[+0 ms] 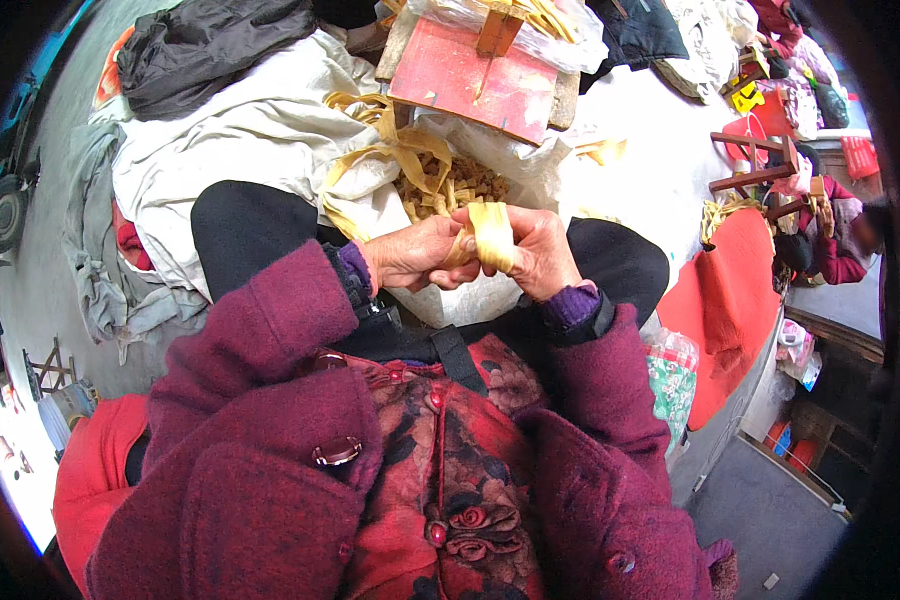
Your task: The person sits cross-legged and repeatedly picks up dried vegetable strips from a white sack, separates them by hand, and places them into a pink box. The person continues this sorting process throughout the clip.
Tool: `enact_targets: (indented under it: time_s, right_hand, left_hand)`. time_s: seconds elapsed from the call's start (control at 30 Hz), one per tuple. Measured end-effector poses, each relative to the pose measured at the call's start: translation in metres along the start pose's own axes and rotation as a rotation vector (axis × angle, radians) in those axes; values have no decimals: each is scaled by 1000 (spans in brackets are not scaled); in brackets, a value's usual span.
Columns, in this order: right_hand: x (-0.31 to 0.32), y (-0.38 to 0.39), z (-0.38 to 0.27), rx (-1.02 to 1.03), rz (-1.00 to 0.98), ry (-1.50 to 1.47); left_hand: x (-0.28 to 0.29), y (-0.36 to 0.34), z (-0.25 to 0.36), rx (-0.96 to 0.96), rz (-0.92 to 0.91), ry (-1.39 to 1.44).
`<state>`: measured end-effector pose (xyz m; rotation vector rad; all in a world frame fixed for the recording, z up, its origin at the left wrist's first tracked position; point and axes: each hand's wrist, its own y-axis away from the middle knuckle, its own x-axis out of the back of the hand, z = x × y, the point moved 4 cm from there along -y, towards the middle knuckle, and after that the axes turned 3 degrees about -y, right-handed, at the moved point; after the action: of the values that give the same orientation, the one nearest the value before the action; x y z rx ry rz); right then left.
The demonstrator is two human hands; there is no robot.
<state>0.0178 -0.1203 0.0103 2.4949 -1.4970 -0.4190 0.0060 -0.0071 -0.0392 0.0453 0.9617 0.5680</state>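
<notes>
Both hands meet in front of my knees around a flat, glossy yellow strip (492, 237) bent into a loop. My right hand (545, 258) grips it with the thumb side, and the strip stands up over its fingers. From the left, my left hand (410, 254) pinches the lower part of the strip, its fingertips close to the right ones. Just beyond lies a heap of small brownish-yellow pieces (452, 188) in a white bag. Longer yellow strips (410, 150) hang over the heap's left side and onto white cloth (260, 140).
A red board (470, 78) with a wooden block (499, 33) on it stands beyond the heap. Dark clothing (210, 55) lies at far left. On the right are a red cloth (720, 300), a wooden stool (755, 160) and another person (838, 235).
</notes>
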Motion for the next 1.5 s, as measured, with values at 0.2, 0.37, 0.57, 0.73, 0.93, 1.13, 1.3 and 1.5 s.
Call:
enact_targets:
  time_s: [0.2, 0.37, 0.57, 0.73, 0.93, 1.13, 1.3, 1.5]
  right_hand:
    - [10, -5, 20, 29, 22, 438]
    - [13, -4, 4, 475, 454, 889]
    - [19, -7, 17, 223, 460, 628]
    - [23, -13, 27, 38, 328, 491]
    - [6, -8, 19, 443, 572, 974]
    - [5, -6, 13, 623, 468, 735]
    - [48, -9, 15, 389, 624, -261]
    - [52, -4, 23, 57, 512, -267]
  left_hand:
    - [0, -8, -13, 5, 73, 45]
    - [16, -11, -6, -250, 359, 132]
    - [16, 1, 15, -556, 636, -362]
    - [17, 2, 12, -488, 561, -414]
    - [13, -6, 5, -578, 761, -892]
    - [28, -7, -3, -344, 669, -166]
    - [16, -3, 0, -306, 459, 224]
    - [10, 10, 13, -271, 405, -243]
